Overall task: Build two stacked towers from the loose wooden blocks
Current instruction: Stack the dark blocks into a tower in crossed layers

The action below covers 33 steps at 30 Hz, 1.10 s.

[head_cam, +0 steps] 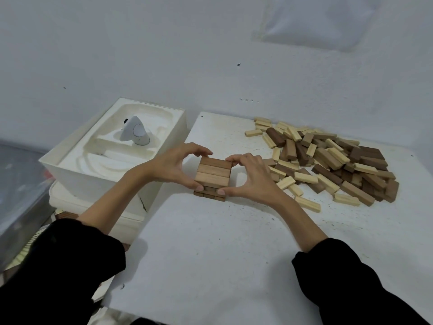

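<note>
Currently, the left hand (172,168) and right hand (251,178) clamp the short tower (213,173) on the table (210,254). Press opposing sides evenly to square the layers; loose blocks (328,160) lie to its right.

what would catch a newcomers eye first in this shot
Probably the short block tower in the middle of the table, squeezed between the left hand and right hand. Next, the heap of loose blocks, light and dark, sprawled to its right. A white moulded box holding a small grey device sits beside the table's left edge.
</note>
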### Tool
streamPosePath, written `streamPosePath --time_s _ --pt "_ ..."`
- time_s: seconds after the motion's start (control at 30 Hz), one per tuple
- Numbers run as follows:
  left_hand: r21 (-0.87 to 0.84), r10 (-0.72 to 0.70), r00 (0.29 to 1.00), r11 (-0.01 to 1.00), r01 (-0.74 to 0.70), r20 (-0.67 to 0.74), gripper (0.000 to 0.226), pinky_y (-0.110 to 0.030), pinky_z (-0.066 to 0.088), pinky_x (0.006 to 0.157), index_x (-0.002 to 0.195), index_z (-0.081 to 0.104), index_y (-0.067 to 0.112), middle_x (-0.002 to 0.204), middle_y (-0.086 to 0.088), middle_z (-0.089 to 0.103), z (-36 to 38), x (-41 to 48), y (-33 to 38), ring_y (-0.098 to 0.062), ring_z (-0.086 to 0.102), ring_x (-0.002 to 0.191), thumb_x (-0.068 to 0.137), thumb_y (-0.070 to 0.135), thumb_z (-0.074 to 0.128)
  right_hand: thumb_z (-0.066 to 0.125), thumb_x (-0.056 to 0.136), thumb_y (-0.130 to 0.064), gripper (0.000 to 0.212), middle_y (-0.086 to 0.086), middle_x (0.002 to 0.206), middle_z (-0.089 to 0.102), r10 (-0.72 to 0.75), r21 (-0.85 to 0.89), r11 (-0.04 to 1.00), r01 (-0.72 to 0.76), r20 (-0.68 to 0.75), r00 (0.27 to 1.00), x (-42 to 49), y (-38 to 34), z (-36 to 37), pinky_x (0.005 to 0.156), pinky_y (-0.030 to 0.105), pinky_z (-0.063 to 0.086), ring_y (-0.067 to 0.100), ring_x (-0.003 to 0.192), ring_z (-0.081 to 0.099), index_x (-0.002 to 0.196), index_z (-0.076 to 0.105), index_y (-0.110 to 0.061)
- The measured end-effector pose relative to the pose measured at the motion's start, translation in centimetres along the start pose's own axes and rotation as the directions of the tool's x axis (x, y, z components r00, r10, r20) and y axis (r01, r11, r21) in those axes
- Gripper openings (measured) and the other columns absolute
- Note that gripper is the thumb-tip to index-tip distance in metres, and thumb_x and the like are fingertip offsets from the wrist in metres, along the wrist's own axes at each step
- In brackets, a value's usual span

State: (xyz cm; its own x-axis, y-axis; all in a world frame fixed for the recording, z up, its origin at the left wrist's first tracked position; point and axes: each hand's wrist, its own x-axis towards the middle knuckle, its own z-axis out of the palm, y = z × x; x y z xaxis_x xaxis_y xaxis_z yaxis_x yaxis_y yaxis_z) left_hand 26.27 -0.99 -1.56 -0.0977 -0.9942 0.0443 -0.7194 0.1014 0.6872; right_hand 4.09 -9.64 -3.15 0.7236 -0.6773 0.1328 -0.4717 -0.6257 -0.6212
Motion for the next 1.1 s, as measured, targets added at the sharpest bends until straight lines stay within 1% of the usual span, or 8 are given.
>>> streamPosePath --time_s 0.07,0.2,0.33,0.5,0.7,0.87,1.0,1.1 --pt "-0.065 -0.013 1.0 0.998 0.014 0.014 0.087 -0.01 0.033 0.1 0.126 0.047 0.036 0.124 0.014 0.054 0.5 0.0 0.0 0.002 0.045 0.119 0.047 0.054 0.079 0.077 0.054 -0.061 0.082 -0.016 0.113 0.042 0.004 0.006 1.0 -0.004 0.01 1.0 -0.2 0.2 0.2 0.088 0.028 0.025 0.01 0.113 0.033 0.125 0.047 -0.032" --pt "-0.095 -0.027 0.999 0.995 0.029 0.017 0.084 -0.012 0.034 0.099 0.123 0.05 0.036 0.123 0.013 0.056 1.2 0.3 0.1 0.002 0.047 0.118 0.047 0.054 0.08 0.071 0.052 -0.062 0.08 -0.021 0.113 0.046 0.016 0.098 0.995 -0.014 -0.022 1.0 -0.7 0.4 0.8 0.098 0.037 0.033 0.006 0.111 0.035 0.123 0.047 -0.035" --pt "-0.087 -0.033 0.999 0.996 0.035 0.023 0.082 -0.015 0.035 0.099 0.124 0.053 0.034 0.121 0.015 0.057 1.1 0.4 0.1 0.001 0.048 0.117 0.048 0.054 0.079 0.08 0.059 -0.051 0.076 -0.019 0.116 0.048 0.022 0.148 0.989 -0.018 -0.024 0.999 -1.0 0.4 0.8 0.101 0.046 0.034 0.008 0.114 0.035 0.125 0.048 -0.033" --pt "-0.079 -0.028 0.999 0.996 0.03 0.026 0.081 -0.014 0.035 0.098 0.123 0.053 0.032 0.12 0.016 0.057 1.0 0.4 0.2 0.001 0.048 0.117 0.049 0.053 0.079 0.075 0.058 -0.054 0.077 -0.019 0.115 0.048 0.025 0.167 0.986 -0.021 -0.022 0.999 -1.1 0.4 0.8 0.101 0.047 0.033 0.008 0.114 0.036 0.126 0.047 -0.032" --pt "-0.07 -0.03 0.999 0.997 0.031 0.016 0.083 -0.005 0.033 0.092 0.126 0.054 0.027 0.12 0.016 0.057 1.2 0.4 0.3 0.004 0.048 0.115 0.05 0.053 0.079 0.082 0.065 -0.042 0.071 -0.017 0.115 0.048 0.019 0.168 0.986 -0.012 -0.044 0.999 -1.1 0.4 1.0 0.101 0.047 0.034 0.01 0.114 0.037 0.127 0.048 -0.03" --pt "-0.043 -0.042 0.999 0.998 0.043 0.019 0.085 -0.005 0.033 0.092 0.127 0.053 0.028 0.122 0.013 0.056 1.1 0.3 0.4 0.004 0.047 0.115 0.05 0.054 0.079 0.081 0.064 -0.045 0.08 -0.014 0.12 0.048 0.024 0.169 0.986 -0.017 -0.036 0.999 -1.2 0.6 0.9 0.103 0.047 0.032 0.011 0.119 0.035 0.133 0.043 -0.03" --pt "-0.03 -0.044 0.999 0.999 0.045 0.02 0.091 0.002 0.029 0.088 0.129 0.051 0.026 0.125 0.017 0.053 0.6 0.3 1.2 0.011 0.044 0.114 0.047 0.055 0.078 0.082 0.063 -0.045 0.088 -0.017 0.119 0.047 0.007 0.208 0.978 0.0 -0.035 0.999 -1.6 1.0 0.3 0.103 0.041 0.034 0.011 0.12 0.035 0.137 0.037 -0.033" --pt "0.004 -0.036 0.999 0.999 0.036 0.018 0.086 -0.001 0.03 0.09 0.127 0.052 0.032 0.125 0.02 0.053 0.0 0.3 2.5 0.008 0.045 0.116 0.049 0.059 0.077 0.081 0.065 -0.041 0.085 -0.015 0.12 0.048 -0.008 0.216 0.976 0.018 -0.049 0.999 -2.5 1.3 -1.1 0.094 0.018 0.035 0.008 0.119 0.034 0.137 0.038 -0.032"
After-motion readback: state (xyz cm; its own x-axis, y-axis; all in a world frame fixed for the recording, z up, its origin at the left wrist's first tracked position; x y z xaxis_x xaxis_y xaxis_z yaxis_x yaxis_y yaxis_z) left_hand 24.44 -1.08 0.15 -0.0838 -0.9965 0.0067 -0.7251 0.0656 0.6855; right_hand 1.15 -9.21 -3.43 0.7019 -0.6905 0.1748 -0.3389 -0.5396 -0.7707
